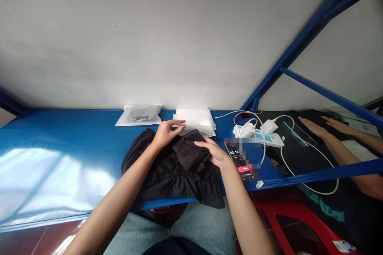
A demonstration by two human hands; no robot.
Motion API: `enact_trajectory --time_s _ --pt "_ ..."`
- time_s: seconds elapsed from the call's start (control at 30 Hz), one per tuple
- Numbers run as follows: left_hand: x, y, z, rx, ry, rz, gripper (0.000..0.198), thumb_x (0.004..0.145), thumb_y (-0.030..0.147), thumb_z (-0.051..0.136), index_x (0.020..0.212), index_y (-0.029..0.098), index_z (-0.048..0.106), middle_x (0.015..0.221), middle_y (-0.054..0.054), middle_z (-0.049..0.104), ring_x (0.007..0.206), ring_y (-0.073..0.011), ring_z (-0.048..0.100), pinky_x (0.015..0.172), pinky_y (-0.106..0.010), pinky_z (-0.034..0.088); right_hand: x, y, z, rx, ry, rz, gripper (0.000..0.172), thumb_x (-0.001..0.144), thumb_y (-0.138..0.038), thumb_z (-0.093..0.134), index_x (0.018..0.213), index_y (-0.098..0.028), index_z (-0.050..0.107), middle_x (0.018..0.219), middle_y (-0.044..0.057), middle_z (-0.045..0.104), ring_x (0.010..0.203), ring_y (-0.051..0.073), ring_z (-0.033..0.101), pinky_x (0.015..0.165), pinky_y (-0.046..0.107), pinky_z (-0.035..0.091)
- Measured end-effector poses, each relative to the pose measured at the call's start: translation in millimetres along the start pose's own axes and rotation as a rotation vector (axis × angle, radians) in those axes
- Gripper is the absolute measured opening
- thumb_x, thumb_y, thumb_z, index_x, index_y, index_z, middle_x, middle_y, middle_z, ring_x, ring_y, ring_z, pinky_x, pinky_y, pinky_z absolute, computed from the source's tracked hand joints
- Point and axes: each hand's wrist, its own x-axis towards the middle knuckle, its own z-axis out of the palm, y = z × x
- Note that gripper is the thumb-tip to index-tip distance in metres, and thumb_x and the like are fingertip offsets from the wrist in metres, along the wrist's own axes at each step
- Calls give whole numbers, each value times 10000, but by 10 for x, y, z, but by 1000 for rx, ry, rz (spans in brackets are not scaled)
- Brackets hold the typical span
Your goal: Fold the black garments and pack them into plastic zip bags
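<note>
A black garment lies bunched on the blue tabletop, with its lower part hanging over the front edge. My right hand grips a folded, layered part of the black cloth at its right side, thumb on top and the other fingers underneath. Just above the garment's far edge, my left hand is raised with thumb and forefinger curved toward each other and a small gap between them. Nothing shows in it. Behind the hands lies a stack of white translucent plastic bags, partly covered by the left fingertips.
Left of the stack is a filled frosted bag. To the right are a phone with a running timer and a white power strip with cables. A blue metal frame separates a neighbour's hands from my side. A red stool stands below.
</note>
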Motion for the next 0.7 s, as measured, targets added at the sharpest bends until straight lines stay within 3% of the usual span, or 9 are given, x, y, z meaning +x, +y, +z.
enact_trajectory --time_s 0.27,0.5,0.7 --pt "-16 24 4 25 -4 47 325 884 480 715 932 172 807 1143 -104 793 1020 -268 760 867 -355 624 -5 -6 -5 7 10 9 401 727 -286 847 1116 -246 756 1093 39 813 1047 268 765 910 368 605" --pt "-28 31 -37 227 -54 184 267 930 457 678 990 228 801 1130 -67 797 1064 -250 744 967 -358 571 71 -2 -43 158 94 -189 376 714 -346 859 1055 -241 743 1121 41 805 1114 279 735 876 365 621" --pt "-38 29 -32 327 -111 231 270 966 454 623 1008 244 787 1123 -52 797 1063 -239 741 945 -337 568 124 13 -100 140 94 -238 304 670 -326 850 929 -204 746 1040 83 814 1105 317 735 890 413 632"
